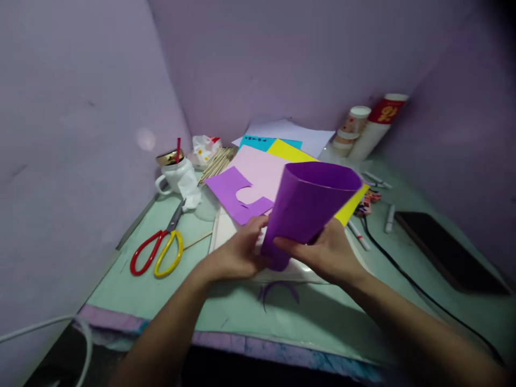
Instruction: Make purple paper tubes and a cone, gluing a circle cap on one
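Note:
A purple paper cone [308, 207], wide and open at its upper end, tilts up and to the right over the table. My right hand [328, 252] is closed around its lower part, thumb across the front. On the cone's left lower side, my left hand [242, 250] grips near the narrow end, its fingertips partly hidden. Behind the cone lies a purple paper sheet [226, 188] with a round piece cut out, resting on a pink sheet [262, 166]. Thin purple paper scraps [284, 285] lie on the table near me.
Scissors [167, 239] with red and yellow handles lie left, near a white mug [175, 174] and wooden sticks [217, 162]. Yellow paper [292, 150] lies behind the cone. Paper cups [371, 134] stand back right. A phone [447, 250] and black cable [397, 263] occupy the right.

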`<state>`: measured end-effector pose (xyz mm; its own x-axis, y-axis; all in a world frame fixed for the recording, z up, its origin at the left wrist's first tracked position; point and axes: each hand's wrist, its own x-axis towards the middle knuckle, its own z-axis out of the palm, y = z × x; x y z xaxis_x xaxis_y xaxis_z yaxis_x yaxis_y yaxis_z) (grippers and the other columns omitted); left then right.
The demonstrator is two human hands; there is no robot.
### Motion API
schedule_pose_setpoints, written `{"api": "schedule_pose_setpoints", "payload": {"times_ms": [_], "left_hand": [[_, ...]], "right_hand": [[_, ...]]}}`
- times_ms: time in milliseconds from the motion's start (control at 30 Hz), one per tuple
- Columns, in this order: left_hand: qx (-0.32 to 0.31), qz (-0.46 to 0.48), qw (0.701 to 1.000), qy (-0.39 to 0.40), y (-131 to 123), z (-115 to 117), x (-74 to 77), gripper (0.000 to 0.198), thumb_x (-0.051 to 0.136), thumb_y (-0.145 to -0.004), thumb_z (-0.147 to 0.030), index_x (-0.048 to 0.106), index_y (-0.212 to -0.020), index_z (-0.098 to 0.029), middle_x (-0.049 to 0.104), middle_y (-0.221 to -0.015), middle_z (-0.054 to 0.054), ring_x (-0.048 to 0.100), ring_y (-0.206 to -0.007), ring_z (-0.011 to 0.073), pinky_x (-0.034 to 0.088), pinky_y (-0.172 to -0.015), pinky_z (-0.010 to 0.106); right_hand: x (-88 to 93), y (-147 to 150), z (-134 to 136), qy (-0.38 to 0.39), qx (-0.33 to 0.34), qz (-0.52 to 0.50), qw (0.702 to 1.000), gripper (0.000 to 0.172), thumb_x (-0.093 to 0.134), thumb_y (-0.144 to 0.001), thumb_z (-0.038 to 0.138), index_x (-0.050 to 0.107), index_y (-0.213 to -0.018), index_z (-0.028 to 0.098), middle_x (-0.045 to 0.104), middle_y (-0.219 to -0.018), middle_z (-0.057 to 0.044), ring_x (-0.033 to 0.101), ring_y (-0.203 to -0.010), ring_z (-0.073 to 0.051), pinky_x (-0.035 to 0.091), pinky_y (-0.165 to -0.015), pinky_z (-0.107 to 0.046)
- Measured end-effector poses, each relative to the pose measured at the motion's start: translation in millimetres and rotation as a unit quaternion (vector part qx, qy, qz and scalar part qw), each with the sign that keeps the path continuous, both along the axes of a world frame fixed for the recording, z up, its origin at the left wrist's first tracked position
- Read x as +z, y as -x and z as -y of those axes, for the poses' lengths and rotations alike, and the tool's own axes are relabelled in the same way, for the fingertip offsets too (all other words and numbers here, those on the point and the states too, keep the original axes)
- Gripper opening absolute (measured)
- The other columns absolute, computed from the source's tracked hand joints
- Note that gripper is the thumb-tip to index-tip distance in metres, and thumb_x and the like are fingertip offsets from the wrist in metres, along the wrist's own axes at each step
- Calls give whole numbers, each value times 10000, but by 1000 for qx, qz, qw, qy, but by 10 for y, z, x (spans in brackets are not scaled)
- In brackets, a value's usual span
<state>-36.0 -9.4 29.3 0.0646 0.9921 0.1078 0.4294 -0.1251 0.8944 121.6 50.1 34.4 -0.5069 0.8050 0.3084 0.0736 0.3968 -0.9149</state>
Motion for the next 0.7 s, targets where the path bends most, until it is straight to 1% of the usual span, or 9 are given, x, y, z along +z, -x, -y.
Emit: {"api": "schedule_pose_setpoints", "payload": {"times_ms": [67, 100, 167, 233, 267, 333, 433, 567, 700], "left_hand": [[36, -24, 999, 0, 183, 10, 72, 492, 604, -644, -105, 561, -1133, -142, 590, -1206, 102, 559, -1073, 191, 451, -939, 327], [68, -36, 997, 4, 265, 13, 100, 452, 567, -673, -96, 567, -1124, -124, 604, -1174, 109, 575, -1024, 180, 463, -907, 326], [127, -59, 990, 22, 373, 14, 127, 350, 518, -713, -98, 603, -1052, -104, 653, -1044, 100, 605, -872, 155, 490, -792, 301], [148, -86, 984, 46, 391, 7, 110, 241, 523, -713, -110, 653, -916, -115, 685, -886, 67, 604, -753, 136, 481, -692, 262], [141, -101, 983, 61, 371, 2, 86, 197, 531, -701, -111, 669, -840, -128, 689, -812, 48, 601, -713, 129, 468, -659, 246], [105, -135, 981, 91, 295, -5, 17, 148, 545, -659, -109, 678, -704, -157, 677, -683, 20, 595, -647, 127, 440, -602, 233], [54, -200, 970, 126, 166, -6, -85, 107, 555, -595, -154, 657, -578, -180, 645, -588, 31, 583, -576, 168, 404, -537, 277], [42, -273, 949, 155, 79, -4, -128, 123, 543, -567, -230, 657, -589, -190, 659, -655, 87, 603, -615, 254, 404, -537, 346], [49, -303, 934, 182, 67, -18, -106, 167, 534, -571, -280, 662, -636, -194, 641, -636, 93, 610, -637, 270, 434, -554, 363]], "right_hand": [[24, -17, 7, -4, 4, 25, 1000, 241, 747, -630, 274, 671, -838, 177, 718, -786, -63, 669, -679, -238, 559, -587, -378], [35, -26, 15, -5, 5, 38, 999, 239, 745, -633, 275, 675, -840, 180, 723, -785, -68, 676, -687, -247, 562, -580, -377], [38, -46, 30, -8, -3, 56, 998, 267, 752, -633, 283, 680, -874, 190, 731, -813, -74, 687, -721, -264, 571, -588, -378], [13, -63, 40, -15, -9, 63, 998, 317, 760, -638, 293, 678, -933, 208, 733, -886, -72, 691, -783, -272, 579, -640, -386], [-7, -69, 41, -19, -6, 65, 998, 340, 761, -643, 293, 672, -964, 221, 729, -930, -66, 688, -823, -272, 578, -679, -389], [-56, -74, 33, -31, 17, 67, 997, 379, 760, -651, 285, 650, -1013, 249, 715, -996, -50, 676, -888, -266, 567, -737, -388], [-148, -69, -2, -62, 67, 88, 992, 409, 762, -642, 286, 622, -1026, 261, 696, -1004, -44, 658, -914, -264, 549, -758, -391], [-263, -61, -67, -100, 95, 103, 985, 408, 745, -657, 302, 597, -1034, 259, 673, -984, -44, 647, -913, -256, 528, -790, -403], [-296, -65, -95, -119, 105, 104, 982, 398, 737, -669, 284, 578, -1033, 269, 669, -951, -28, 654, -873, -231, 534, -764, -376]]}}
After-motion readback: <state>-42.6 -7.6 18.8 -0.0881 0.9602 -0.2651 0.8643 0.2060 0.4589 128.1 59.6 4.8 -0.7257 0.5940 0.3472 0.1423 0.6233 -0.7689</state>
